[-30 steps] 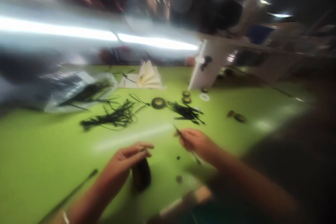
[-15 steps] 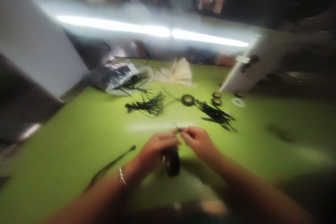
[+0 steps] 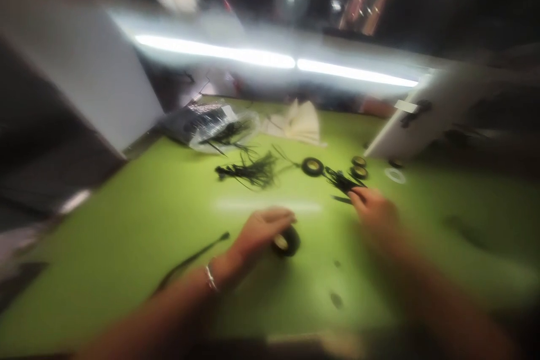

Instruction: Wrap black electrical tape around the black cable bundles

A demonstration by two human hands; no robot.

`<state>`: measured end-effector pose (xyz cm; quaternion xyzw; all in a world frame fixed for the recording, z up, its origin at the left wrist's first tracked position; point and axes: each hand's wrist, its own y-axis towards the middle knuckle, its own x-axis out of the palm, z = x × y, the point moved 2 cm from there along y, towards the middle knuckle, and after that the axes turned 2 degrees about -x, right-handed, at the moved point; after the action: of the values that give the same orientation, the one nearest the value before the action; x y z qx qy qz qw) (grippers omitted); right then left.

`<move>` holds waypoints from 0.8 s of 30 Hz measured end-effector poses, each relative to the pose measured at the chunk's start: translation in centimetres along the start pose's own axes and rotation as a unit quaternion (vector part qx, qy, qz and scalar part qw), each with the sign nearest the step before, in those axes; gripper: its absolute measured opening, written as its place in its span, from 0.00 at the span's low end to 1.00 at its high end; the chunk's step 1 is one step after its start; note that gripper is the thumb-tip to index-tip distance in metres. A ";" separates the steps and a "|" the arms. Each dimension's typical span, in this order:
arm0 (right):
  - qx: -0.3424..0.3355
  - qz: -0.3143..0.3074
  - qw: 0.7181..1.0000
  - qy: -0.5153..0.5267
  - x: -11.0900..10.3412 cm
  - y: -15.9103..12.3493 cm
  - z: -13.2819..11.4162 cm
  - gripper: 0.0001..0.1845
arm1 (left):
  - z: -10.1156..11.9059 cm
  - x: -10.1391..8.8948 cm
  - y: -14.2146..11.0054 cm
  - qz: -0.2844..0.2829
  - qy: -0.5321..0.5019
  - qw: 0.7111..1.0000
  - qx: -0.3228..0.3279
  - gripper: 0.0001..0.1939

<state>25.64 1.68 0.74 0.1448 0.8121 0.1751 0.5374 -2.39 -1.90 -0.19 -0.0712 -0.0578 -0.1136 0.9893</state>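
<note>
My left hand (image 3: 266, 229) is closed around a roll of black tape (image 3: 292, 241), which stands on edge below the fingers with its yellowish core facing left. Farther to the right, my right hand (image 3: 375, 209) has its fingers pinched together at the near end of a bundle of black wires (image 3: 337, 180). How many strands the fingers hold cannot be made out. A single black cable (image 3: 192, 259) with a small dark tip lies on the green table (image 3: 139, 202) beside my left forearm.
Another bunch of black wires (image 3: 248, 171) lies mid-table, in front of a clear plastic bag (image 3: 211, 126). Tape rolls (image 3: 313, 167) and a white ring (image 3: 395, 175) lie toward the right. Cream paper (image 3: 304, 121) sits behind. White panels (image 3: 399, 118) rise at both sides.
My right hand has left the spot beside my left hand and moved right and away to the wire bundle. The tape roll stays in my left hand. The view has shifted slightly.
</note>
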 end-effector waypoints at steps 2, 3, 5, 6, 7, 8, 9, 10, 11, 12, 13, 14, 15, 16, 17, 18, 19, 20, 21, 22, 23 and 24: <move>-0.024 0.056 0.996 -0.065 0.1 1.5 1.8 0.20 | -0.2 0.0 0.1 0.010 0.062 0.997 0.038 0.11; -0.053 0.070 0.993 -0.078 0.4 2.1 1.9 0.21 | -0.3 -0.1 0.2 0.018 0.095 0.993 0.065 0.11; -0.107 0.053 0.991 -0.067 1.4 2.8 0.7 0.20 | -0.4 -0.2 0.2 0.045 0.168 0.975 0.137 0.09; -0.125 0.015 0.991 -0.054 2.1 3.1 -0.5 0.18 | -0.5 -0.2 0.1 0.062 0.203 0.962 0.174 0.08; -0.128 -0.032 0.990 -0.045 2.9 3.5 -1.8 0.16 | -0.5 -0.3 0.1 0.077 0.233 0.948 0.205 0.08; -0.124 -0.074 0.988 -0.050 3.7 4.0 -3.2 0.16 | -0.6 -0.4 0.1 0.090 0.253 0.936 0.226 0.08; -0.117 -0.111 0.985 -0.062 4.4 4.7 -4.5 0.15 | -0.7 -0.6 0.2 0.098 0.263 0.930 0.238 0.08; -0.115 -0.122 0.983 -0.070 5.1 5.5 -5.7 0.15 | -0.7 -0.7 0.3 0.102 0.264 0.928 0.243 0.08; -0.113 -0.128 0.982 -0.077 5.8 6.5 -6.7 0.14 | -0.8 -0.8 0.4 0.104 0.257 0.929 0.244 0.08; -0.107 -0.131 0.982 -0.086 6.5 7.6 -7.4 0.14 | -0.8 -0.9 0.5 0.106 0.244 0.934 0.239 0.07; -0.104 -0.136 0.981 -0.095 7.2 8.7 -8.0 0.15 | -0.9 -1.0 0.6 0.105 0.227 0.940 0.230 0.07; -0.099 -0.140 0.980 -0.105 8.0 9.7 -8.4 0.15 | -0.9 -1.0 0.7 0.102 0.207 0.949 0.215 0.06; -0.094 -0.143 0.979 -0.115 8.8 10.6 -8.8 0.15 | -0.9 -1.1 0.8 0.096 0.186 0.959 0.194 0.06; -0.089 -0.144 0.978 -0.123 9.6 11.4 -9.0 0.15 | -0.9 -1.1 0.9 0.087 0.162 0.968 0.168 0.06; -0.083 -0.145 0.977 -0.129 10.4 12.0 -9.2 0.14 | -0.9 -1.1 1.0 0.077 0.136 0.977 0.141 0.06; -0.075 -0.145 0.977 -0.134 11.2 12.3 -9.4 0.13 | -0.9 -1.0 1.0 0.063 0.108 0.985 0.115 0.07; -0.066 -0.145 0.978 -0.137 11.8 12.6 -9.6 0.13 | -0.9 -0.9 0.9 0.047 0.077 0.992 0.089 0.07; -0.058 -0.144 0.978 -0.136 12.4 12.7 -9.7 0.13 | -0.9 -0.8 0.9 0.030 0.042 0.997 0.066 0.08; -0.050 -0.142 0.980 -0.132 12.8 12.7 -9.7 0.12 | -0.9 -0.7 0.8 0.010 0.005 0.999 0.044 0.09; -0.043 -0.139 0.982 -0.125 13.0 12.6 -9.7 0.10 | -0.9 -0.6 0.8 -0.006 -0.032 0.999 0.023 0.10; -0.036 -0.134 0.984 -0.115 13.0 12.6 -9.7 0.08 | -0.9 -0.5 0.7 -0.018 -0.070 0.997 -0.002 0.10; -0.031 -0.127 0.986 -0.102 12.8 12.6 -9.6 0.09 | -1.1 -0.4 0.7 -0.020 -0.107 0.994 -0.029 0.11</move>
<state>12.51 17.15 -0.78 0.0407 0.7592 0.1142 0.6394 -2.48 -1.32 -1.38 -0.1102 -0.1613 -0.1269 0.9725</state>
